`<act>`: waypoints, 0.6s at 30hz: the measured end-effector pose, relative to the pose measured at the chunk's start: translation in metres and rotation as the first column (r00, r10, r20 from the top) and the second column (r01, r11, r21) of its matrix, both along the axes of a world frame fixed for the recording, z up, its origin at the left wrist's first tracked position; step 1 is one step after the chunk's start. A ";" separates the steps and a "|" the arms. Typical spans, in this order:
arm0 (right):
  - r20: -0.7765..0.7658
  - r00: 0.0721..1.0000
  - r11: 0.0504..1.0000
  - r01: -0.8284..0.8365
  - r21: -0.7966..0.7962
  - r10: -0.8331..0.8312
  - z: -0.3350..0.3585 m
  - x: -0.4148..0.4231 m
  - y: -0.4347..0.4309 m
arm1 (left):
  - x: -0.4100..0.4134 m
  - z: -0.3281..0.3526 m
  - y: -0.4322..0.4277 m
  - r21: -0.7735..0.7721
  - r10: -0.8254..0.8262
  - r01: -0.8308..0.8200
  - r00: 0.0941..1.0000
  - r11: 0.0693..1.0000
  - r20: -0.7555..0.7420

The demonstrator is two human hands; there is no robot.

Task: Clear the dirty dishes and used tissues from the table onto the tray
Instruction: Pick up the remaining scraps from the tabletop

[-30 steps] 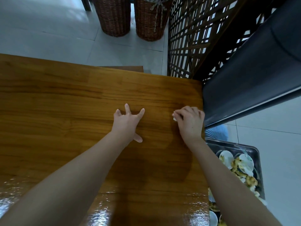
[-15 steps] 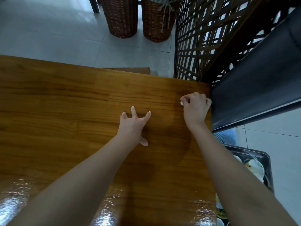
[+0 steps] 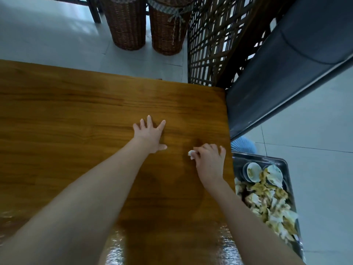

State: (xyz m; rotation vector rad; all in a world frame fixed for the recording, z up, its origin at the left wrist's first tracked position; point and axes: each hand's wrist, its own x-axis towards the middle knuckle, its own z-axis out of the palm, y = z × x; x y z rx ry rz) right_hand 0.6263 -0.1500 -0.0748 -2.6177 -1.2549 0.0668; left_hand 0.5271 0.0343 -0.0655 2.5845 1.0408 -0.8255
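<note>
left hand [image 3: 148, 135] lying flat, fingers spread, on table [image 3: 76, 121] | right hand [image 3: 209, 161] pinching white tissue [image 3: 191, 154] beside it | tray [image 3: 286, 165] sitting right of right hand, holding dishes [image 3: 253, 172] and used tissues [image 3: 267, 199]

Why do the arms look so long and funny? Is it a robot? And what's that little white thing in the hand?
There is no robot here, just a person. A small camera sits on the person's head and looks down, so every picture shows what that person sees. Its wide lens makes the arms look stretched. The left hand lies flat, fingers spread, on the shiny brown wooden table. The right hand pinches a small crumpled white tissue scrap in its fingers. Beside the table is a dark metal tray that holds white bowls and a heap of stained used tissues. Past the table's far edge, two tall brown wicker baskets stand on the pale tiled floor.
</note>
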 end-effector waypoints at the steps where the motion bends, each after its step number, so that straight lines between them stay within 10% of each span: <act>1: -0.007 1.000 1.000 0.006 0.002 -0.006 0.001 -0.009 -0.011 | -0.007 0.000 -0.007 -0.021 -0.006 0.007 0.999 1.000 0.042; 18: -0.071 0.997 0.987 -0.033 -0.154 0.022 0.029 -0.150 -0.170 | -0.172 0.032 -0.155 -0.204 0.121 -0.071 0.961 0.976 0.248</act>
